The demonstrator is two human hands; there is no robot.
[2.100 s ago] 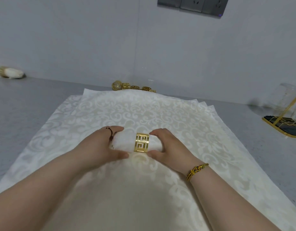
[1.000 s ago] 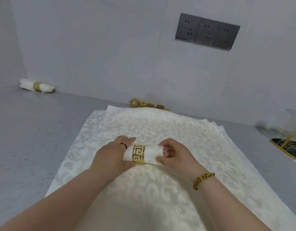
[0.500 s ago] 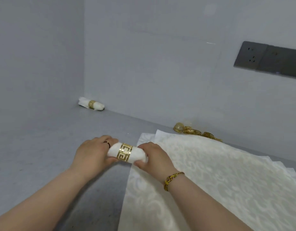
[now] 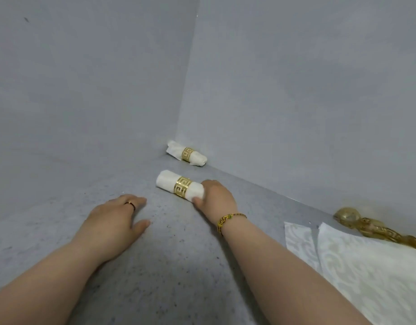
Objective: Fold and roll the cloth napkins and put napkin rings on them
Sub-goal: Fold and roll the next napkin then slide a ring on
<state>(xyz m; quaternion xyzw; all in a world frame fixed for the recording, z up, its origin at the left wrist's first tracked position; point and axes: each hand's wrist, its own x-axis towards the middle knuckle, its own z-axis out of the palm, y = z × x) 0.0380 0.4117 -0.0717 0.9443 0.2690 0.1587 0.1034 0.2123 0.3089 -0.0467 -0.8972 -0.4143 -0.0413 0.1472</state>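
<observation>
Napkin roll [image 4: 179, 187], wrapped at its middle by a gold ring [image 4: 182, 190], lies on the grey table [image 4: 155, 266], just in front of a second roll [image 4: 195, 158], also ringed, that lies against the back wall [image 4: 296, 102]. The right hand [image 4: 217, 198] holds the roll's right end with the thumb on the near side. Its fingers curve behind the cloth and are mostly hidden, so how far they wrap is unclear. The left hand [image 4: 115, 216] is off the roll, palm down, fingers loose and holding nothing; whether it touches the table cannot be told. At the right edge, flat napkins [image 4: 366, 266] are cut off by the frame, and a heap of loose rings [image 4: 375, 228] behind them runs out of view, blurred. Half a second ago both hands held the roll over the edge of the flat napkins. Now it is down on the bare table further left, and the left hand has let go.
</observation>
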